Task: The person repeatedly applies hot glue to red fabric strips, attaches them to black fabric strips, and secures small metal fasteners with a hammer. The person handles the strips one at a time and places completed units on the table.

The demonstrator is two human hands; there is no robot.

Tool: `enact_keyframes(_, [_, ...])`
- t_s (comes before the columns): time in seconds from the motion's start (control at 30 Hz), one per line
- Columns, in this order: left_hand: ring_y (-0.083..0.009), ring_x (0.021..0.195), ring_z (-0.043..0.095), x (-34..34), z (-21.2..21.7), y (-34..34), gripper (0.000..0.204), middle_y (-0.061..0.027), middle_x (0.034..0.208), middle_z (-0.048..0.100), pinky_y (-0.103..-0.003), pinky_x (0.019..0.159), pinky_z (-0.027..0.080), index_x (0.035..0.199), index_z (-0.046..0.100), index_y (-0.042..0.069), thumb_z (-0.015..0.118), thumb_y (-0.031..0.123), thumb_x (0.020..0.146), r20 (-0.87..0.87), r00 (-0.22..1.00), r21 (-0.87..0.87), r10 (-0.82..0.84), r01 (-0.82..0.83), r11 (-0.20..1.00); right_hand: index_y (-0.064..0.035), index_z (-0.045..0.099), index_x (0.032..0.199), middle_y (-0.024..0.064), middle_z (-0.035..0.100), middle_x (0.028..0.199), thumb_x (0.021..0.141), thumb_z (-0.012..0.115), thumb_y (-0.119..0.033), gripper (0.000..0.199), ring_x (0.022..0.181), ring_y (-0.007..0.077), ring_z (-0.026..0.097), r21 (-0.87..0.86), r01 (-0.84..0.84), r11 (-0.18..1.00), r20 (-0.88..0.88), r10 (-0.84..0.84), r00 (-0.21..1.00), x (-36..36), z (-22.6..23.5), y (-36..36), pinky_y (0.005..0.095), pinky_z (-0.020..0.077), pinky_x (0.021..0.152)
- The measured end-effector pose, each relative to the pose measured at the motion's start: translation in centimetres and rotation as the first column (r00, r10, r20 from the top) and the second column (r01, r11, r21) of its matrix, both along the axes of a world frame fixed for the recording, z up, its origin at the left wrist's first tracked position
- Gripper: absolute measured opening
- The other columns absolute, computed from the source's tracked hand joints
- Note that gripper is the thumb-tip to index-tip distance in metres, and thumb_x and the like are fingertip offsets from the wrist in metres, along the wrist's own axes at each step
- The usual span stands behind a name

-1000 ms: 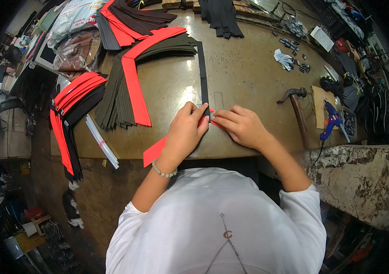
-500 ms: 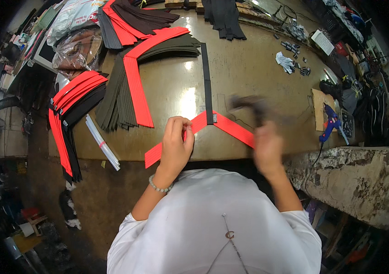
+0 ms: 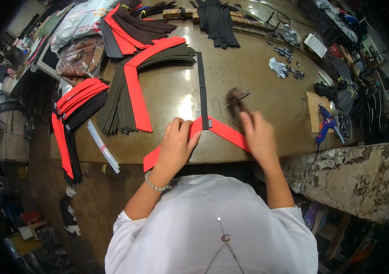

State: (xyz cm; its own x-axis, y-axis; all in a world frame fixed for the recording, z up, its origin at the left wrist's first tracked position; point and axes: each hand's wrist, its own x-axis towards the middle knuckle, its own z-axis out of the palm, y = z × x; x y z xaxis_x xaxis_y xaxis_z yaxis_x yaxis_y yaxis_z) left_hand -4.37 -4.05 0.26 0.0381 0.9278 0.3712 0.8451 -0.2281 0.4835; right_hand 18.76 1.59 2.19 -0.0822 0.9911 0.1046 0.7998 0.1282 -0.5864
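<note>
From afar I saw the left hand (image 3: 175, 141), left of the black strip (image 3: 202, 91), resting bent over the red band (image 3: 226, 131); whether it pinched, I couldn't tell. The band's peak lay on the worktop (image 3: 167, 100) at the strip's lower end. Right of the strip, the right hand (image 3: 259, 137) now gripped the blurred hammer (image 3: 236, 101), so fingerwork had, I judged, given way to the tool; a second earlier it lay unheld, farther right.

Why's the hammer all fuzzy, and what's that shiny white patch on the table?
Head view: the hammer and right hand are smeared, probably by quick motion; the left hand looks sharper. Head view again: the white patch is light glaring off the table.
</note>
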Motion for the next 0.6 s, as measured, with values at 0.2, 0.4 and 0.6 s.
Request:
enact_keyframes(0.2, [-0.0266, 0.074, 0.06, -0.3, 2.0, 1.7, 0.021, -0.013, 0.086, 0.059, -0.034, 0.066, 0.051, 0.103, 0.062, -0.001, 0.067, 0.014, 0.089, 0.005, 0.987, -0.013, -0.163, 0.163, 0.987, -0.0044, 0.065, 0.104, 0.0177, 0.065, 0.106, 0.096, 0.057, -0.038, 0.036, 0.1, 0.0367, 0.06, 0.392, 0.087, 0.916, 0.372, -0.244, 0.895, 7.4, -0.4, 3.9, 0.0455, 0.0481, 0.081])
enact_keyframes(0.4, [-0.0028, 0.071, 0.05, 2.4, 3.4, 0.9, 0.017, 0.0034, 0.081, 0.057, -0.019, 0.062, 0.042, 0.1, 0.063, 0.002, 0.053, 0.016, 0.102, 0.92, 0.384, -0.057, 0.072, -0.051, 0.997, -0.0021, 0.061, 0.123, 0.0046, 0.063, 0.113, 0.103, 0.049, -0.037, 0.042, 0.108, 0.014, 0.054, -0.188, -0.557, 0.809, -0.805, 0.198, 0.559, -2.7, 1.3, 2.2, 0.0325, 0.0443, 0.093])
enact_keyframes(0.6, [-0.011, 0.074, 0.064, 2.6, 3.2, 0.5, 0.02, -0.0111, 0.085, 0.068, -0.024, 0.064, 0.05, 0.099, 0.066, -0.002, 0.058, 0.016, 0.099, 0.711, 0.698, -0.256, 0.085, 0.145, 0.956, 0.0014, 0.069, 0.095, -0.0006, 0.063, 0.077, 0.093, 0.068, -0.02, 0.022, 0.076, 0.0058, 0.058, -0.211, -0.491, 0.845, -0.581, 0.296, 0.758, -7.1, 1.6, 5.3, 0.025, 0.0488, 0.068])
